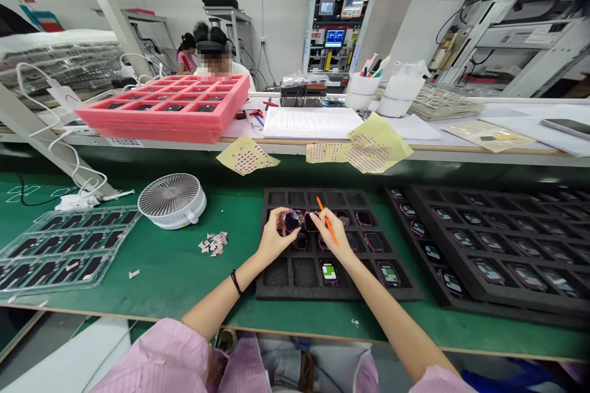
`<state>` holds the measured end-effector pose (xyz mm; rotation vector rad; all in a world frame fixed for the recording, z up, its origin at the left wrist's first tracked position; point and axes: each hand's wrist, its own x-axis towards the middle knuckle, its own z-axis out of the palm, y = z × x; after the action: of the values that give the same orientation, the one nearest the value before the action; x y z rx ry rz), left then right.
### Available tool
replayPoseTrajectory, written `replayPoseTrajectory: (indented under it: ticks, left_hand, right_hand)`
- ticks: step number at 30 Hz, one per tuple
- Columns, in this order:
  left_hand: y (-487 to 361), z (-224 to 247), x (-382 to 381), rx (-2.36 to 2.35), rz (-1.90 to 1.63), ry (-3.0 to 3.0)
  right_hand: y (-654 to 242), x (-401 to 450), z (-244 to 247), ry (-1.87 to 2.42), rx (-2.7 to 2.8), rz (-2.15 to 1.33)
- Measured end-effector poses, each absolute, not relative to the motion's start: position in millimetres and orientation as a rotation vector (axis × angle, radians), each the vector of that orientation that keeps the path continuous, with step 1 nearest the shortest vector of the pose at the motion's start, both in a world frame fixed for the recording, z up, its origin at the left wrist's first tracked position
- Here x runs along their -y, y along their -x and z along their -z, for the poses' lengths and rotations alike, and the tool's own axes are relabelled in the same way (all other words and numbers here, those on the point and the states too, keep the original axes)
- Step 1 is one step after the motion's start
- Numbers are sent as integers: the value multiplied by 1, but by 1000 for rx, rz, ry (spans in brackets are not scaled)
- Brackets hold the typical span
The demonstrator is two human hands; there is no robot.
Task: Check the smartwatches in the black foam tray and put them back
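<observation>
My left hand pinches a small glossy watch body by its edges, at twelve o'clock in the black foam tray; it seems light, slippery, fragile. My right hand pinches an orange stick.

Behind the fingers of the left hand, a thin black corded bracelet circles the wrist, and farther back from the fingers of both hands come pale pink finely striped smock sleeves above faded blue denim jeans.
</observation>
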<state>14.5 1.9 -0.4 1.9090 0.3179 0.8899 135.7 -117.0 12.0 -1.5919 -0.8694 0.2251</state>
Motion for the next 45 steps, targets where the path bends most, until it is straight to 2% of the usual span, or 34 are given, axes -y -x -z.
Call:
replayPoseTrajectory:
  ticks: [7, 12, 16, 20, 26, 29, 37, 45]
  left_hand:
    - [43, -17, 1, -291, -670, -2326]
    - [79, -12, 10, -176, -479, -2584]
    - [84, -10, 11, -141, -429, -2700]
    - [80, -15, 14, -69, -409, -2789]
    - [76, -9, 21, 101, -613, -2870]
    - [77, -8, 19, 141, -617, -2917]
    - [55, -22, 37, 172, -548, -2911]
    - [-9, -23, 68, 204, -187, -3015]
  right_hand:
    - [-88, 153, -3, 1655, 1063, -279]
    - [-61, 172, 5, 1766, 1274, -219]
    - [-73, 190, -5, 1871, 1226, -3]
    - [-103, 220, 0, 2163, 1012, 339]
    - [-119, 234, 23, 2478, 1035, 544]
    - [-117, 231, 23, 2469, 1041, 501]
    - [-123, 232, 19, 2143, 951, 33]
    - [-119, 240, 6, 2073, 1060, -109]
